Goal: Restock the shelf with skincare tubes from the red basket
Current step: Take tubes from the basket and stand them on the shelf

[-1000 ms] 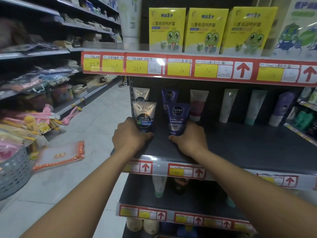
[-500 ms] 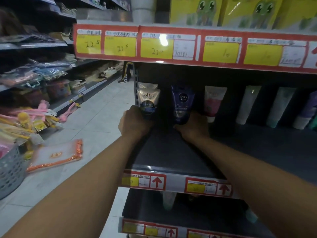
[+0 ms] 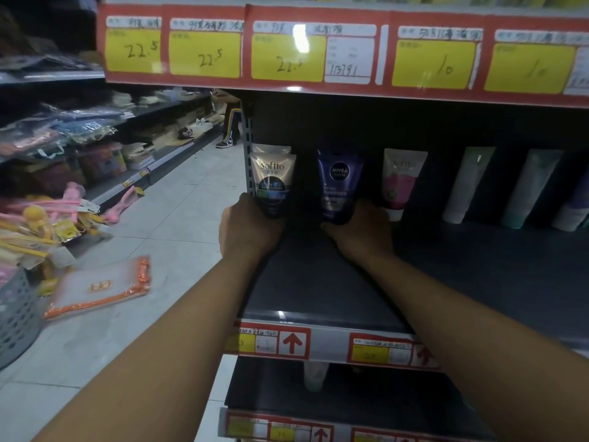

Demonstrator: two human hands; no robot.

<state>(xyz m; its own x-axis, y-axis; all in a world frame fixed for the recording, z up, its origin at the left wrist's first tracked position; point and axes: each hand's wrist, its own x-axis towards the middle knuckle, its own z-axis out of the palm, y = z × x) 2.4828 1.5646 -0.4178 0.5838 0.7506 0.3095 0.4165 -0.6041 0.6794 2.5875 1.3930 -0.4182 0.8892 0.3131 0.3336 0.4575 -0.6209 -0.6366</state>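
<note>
Skincare tubes stand on the dark shelf (image 3: 318,282) at the centre of the frame, caps down. The left hand (image 3: 248,231) grips the base of the beige Softto tube (image 3: 272,180), fingers curled around its lower end; a second beige tube (image 3: 271,149) stands directly behind it, against the shelf upright. The right hand (image 3: 360,234) grips the base of the blue Nivea Men tube (image 3: 339,183), just right of centre. Both tubes are upright, set well back from the shelf's front edge, with a gap between them.

To the right of the Nivea Men tube stands a white-and-pink tube (image 3: 400,183), just beside the right hand. Further right, at the right edge of the frame, three pale tubes (image 3: 468,186) lean against the shelf back.

Red price strips with yellow labels (image 3: 204,54) run along the shelf edge across the top of the frame; labels at the upper left read 22.5. A similar strip (image 3: 293,342) fronts the working shelf.

At the left of the frame, an orange-trimmed flat package (image 3: 98,287) lies on the tiled floor (image 3: 178,224), beside a grey perforated basket (image 3: 16,317) at the lower left edge.
</note>
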